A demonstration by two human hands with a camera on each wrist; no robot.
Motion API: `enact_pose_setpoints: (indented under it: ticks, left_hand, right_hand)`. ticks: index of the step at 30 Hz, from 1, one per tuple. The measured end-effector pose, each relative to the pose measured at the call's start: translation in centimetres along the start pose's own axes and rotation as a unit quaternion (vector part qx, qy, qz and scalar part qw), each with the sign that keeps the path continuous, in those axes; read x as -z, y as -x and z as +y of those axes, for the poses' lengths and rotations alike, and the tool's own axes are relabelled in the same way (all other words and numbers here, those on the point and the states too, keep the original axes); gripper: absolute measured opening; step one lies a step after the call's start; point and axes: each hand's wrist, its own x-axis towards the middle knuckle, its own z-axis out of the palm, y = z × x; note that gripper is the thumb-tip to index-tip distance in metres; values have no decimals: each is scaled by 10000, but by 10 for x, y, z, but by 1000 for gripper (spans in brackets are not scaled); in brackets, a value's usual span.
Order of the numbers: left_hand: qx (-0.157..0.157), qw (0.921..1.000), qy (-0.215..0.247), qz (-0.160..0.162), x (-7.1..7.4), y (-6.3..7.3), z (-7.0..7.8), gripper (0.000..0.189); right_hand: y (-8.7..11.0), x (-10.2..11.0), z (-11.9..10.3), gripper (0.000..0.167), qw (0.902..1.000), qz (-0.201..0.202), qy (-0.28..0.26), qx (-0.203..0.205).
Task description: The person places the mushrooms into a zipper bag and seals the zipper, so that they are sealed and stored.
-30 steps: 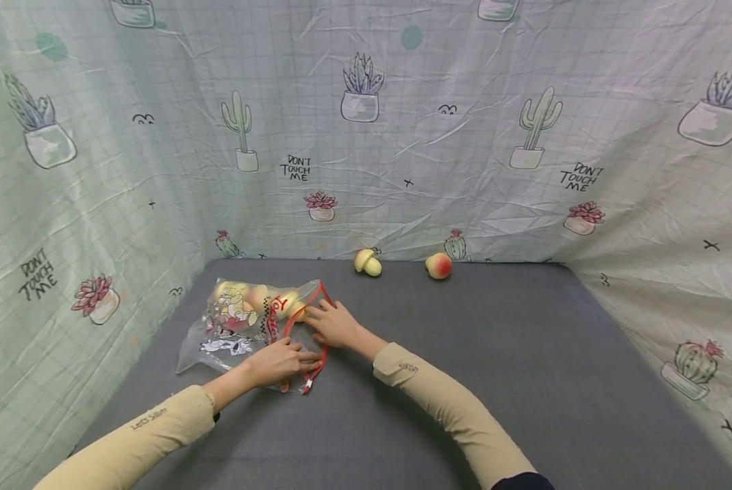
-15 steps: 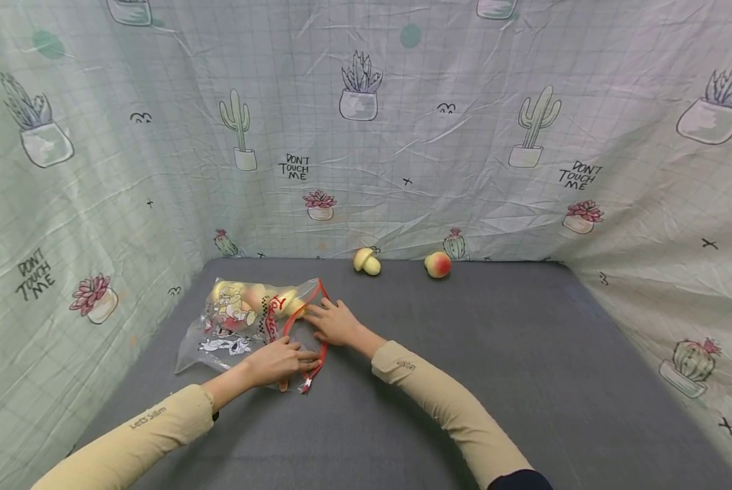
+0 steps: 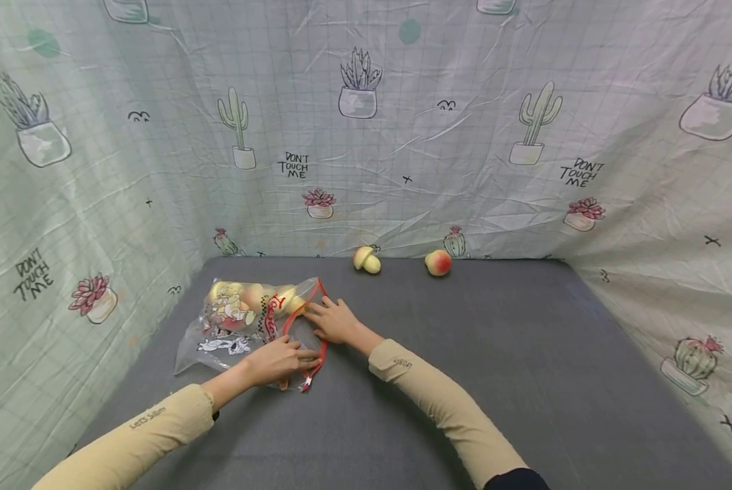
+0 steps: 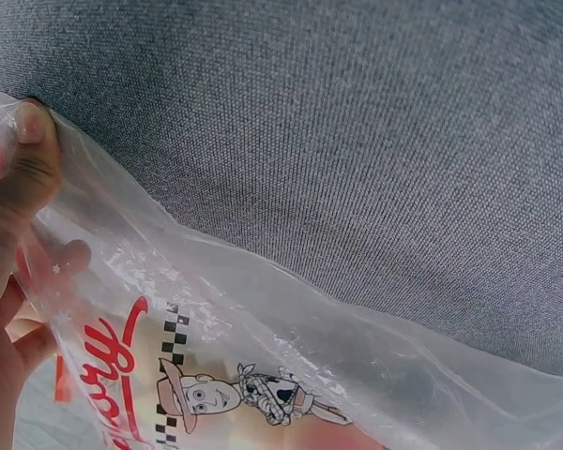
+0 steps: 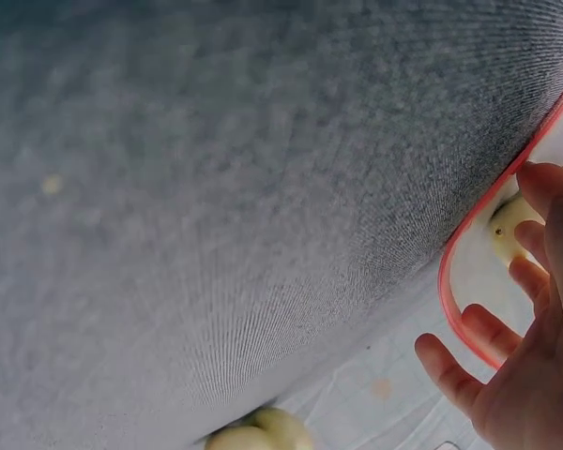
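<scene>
A clear plastic zip bag [image 3: 225,346] with cartoon prints and red lettering lies on its side at the left of the table. Several yellow and reddish toy fruits show through its plastic. My left hand [image 3: 274,362] holds the near side of the mouth, thumb [image 4: 33,131] on the plastic in the left wrist view. At the far side of the mouth, my right hand [image 3: 337,321] reaches in with fingers spread. In the right wrist view its fingertips are right by a pale yellow fruit [image 5: 509,230], inside the red zip edge [image 5: 450,246].
A yellow toy mushroom [image 3: 367,260] lies at the back edge of the grey table [image 3: 525,354]. To its right sits a red and yellow toy peach [image 3: 438,263]. A printed cloth [image 3: 415,150] hangs behind and along both sides.
</scene>
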Motion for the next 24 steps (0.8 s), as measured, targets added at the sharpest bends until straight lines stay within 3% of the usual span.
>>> enact_pose_setpoints:
  ticks: [10,24]
  left_hand:
    - [28,10000,34,-32,1,2,0,79]
    - [16,10000,52,-19,1,2,0,78]
  right_hand:
    - [-6,0,-3,49,9997,-243,32,5]
    - [10,-2,8,49,9996,-195,-64,192]
